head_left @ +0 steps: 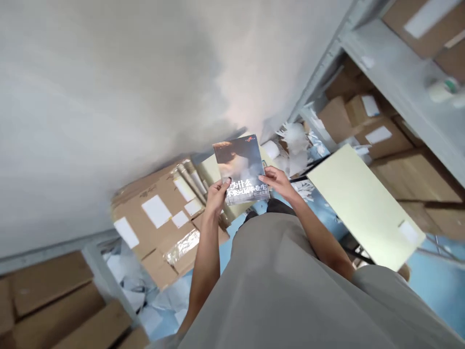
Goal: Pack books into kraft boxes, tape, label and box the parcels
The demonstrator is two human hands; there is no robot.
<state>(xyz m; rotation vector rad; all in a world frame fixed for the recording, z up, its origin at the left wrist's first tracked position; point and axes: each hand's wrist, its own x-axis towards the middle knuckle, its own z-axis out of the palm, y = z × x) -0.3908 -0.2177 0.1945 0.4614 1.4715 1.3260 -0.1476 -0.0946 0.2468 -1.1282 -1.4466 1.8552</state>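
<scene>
Dark-covered book [241, 167] with white Chinese lettering is held between the left fingers [223, 185] and the right fingers [271, 171], gripping opposite edges. Cardboard box [154, 238] lies left of the left fingers.

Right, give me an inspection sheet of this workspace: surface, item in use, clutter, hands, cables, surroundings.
Surface: pale yellow panel on the right, a white slip near one end.
Item in use: book, raised, cover showing, white lettering along its lower part.
Clutter: torn white paper beyond the right hand; large cardboard box with white labels on the left.
Hands: left hand grips the book's left edge, right hand its right edge.
Cables: nothing seen.
Surroundings: blue floor, pale wall, shelving holding cartons.
</scene>
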